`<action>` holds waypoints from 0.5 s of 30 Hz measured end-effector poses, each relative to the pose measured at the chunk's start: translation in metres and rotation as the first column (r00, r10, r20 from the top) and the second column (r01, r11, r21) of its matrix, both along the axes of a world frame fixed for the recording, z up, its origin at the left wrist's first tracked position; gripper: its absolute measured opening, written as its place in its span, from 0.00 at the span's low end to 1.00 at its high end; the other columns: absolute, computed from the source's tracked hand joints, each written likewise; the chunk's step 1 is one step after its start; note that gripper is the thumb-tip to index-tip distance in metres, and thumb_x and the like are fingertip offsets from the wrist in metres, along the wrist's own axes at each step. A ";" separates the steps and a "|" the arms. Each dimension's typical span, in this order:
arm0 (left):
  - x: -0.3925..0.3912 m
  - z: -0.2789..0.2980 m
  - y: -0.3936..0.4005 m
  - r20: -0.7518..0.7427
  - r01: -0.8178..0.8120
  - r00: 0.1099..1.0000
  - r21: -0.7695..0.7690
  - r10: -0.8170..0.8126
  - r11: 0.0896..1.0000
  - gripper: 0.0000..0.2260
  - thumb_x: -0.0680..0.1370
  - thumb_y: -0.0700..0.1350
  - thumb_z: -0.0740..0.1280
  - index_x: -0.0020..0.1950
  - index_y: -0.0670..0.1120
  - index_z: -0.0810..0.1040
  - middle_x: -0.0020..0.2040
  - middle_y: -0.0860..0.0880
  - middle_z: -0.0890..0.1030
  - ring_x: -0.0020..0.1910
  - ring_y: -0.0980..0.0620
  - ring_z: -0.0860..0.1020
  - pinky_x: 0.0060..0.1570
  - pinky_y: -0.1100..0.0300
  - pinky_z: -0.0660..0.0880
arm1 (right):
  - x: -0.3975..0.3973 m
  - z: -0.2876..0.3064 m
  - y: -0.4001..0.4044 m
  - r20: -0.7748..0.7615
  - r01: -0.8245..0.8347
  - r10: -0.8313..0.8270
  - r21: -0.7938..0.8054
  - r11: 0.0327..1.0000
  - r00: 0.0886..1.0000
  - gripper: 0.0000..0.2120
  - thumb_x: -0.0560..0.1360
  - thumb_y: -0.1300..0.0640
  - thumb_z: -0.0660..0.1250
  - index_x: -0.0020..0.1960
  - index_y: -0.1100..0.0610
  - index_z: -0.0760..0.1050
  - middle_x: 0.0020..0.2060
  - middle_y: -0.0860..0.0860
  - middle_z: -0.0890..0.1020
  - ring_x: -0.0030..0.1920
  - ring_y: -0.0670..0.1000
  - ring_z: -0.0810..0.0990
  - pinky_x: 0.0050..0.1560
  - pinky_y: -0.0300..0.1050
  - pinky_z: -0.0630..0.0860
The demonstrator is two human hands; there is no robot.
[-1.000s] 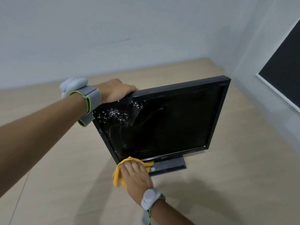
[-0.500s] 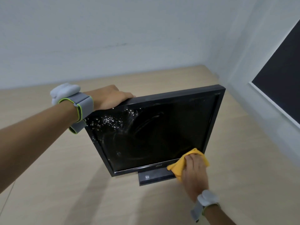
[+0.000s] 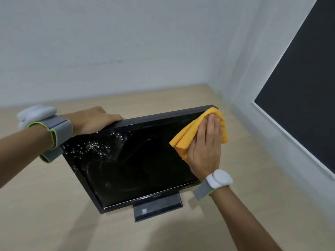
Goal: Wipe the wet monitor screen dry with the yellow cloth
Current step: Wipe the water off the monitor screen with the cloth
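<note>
A pale wooden table (image 3: 54, 223) carries the black monitor (image 3: 130, 165), tilted back on its stand (image 3: 157, 208). The left hand (image 3: 94, 120) clasps the monitor's upper left corner, fingers curled over the top edge and gripping it. Just below those fingers, water droplets (image 3: 90, 147) speckle the upper left of the screen, with faint streaks curving beneath them. The right hand (image 3: 206, 147) lies flat, fingers extended together, pressing the folded yellow cloth (image 3: 188, 134) against the screen's upper right corner; the cloth spreads out under and beyond the fingertips, reaching the top bezel. Each wrist wears a grey strap with a white device (image 3: 219, 179).
</note>
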State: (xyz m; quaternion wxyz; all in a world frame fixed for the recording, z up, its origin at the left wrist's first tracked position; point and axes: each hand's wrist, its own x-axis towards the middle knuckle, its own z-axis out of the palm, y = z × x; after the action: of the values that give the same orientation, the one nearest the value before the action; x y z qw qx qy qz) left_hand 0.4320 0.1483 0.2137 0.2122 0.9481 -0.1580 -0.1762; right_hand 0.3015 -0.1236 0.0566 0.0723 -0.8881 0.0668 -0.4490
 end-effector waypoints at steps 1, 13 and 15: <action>-0.001 0.001 0.000 -0.007 0.009 1.000 0.010 -0.008 1.000 0.28 0.73 0.64 0.60 0.38 0.40 0.83 0.39 0.39 0.83 0.43 0.39 0.80 0.51 0.48 0.73 | 0.006 0.014 0.000 0.030 -0.001 0.001 0.005 1.000 1.000 0.28 0.83 0.56 0.51 0.80 0.61 0.46 0.79 0.60 0.51 0.80 0.62 0.50 0.78 0.64 0.52; 0.001 -0.001 0.002 0.004 0.036 0.999 0.023 -0.036 0.999 0.27 0.73 0.63 0.59 0.34 0.41 0.79 0.37 0.39 0.81 0.39 0.39 0.79 0.44 0.51 0.71 | 0.014 0.101 -0.015 -0.154 -0.298 0.264 -0.273 0.915 0.952 0.16 0.76 0.52 0.68 0.61 0.58 0.78 0.55 0.54 0.81 0.55 0.57 0.78 0.58 0.52 0.71; 0.000 0.000 0.001 -0.010 0.033 0.999 0.022 -0.033 0.999 0.28 0.69 0.66 0.57 0.35 0.41 0.80 0.36 0.40 0.81 0.38 0.40 0.78 0.45 0.51 0.72 | 0.011 0.105 -0.030 -0.189 -0.271 0.230 -0.231 0.934 0.954 0.17 0.76 0.50 0.67 0.60 0.58 0.78 0.54 0.54 0.82 0.54 0.57 0.78 0.57 0.51 0.71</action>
State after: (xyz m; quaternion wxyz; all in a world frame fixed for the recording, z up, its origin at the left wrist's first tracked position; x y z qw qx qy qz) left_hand 0.4322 0.1498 0.2141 0.1995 0.9469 -0.1707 -0.1858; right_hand 0.3128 -0.1540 0.1616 0.0089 -0.9242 -0.1001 -0.3685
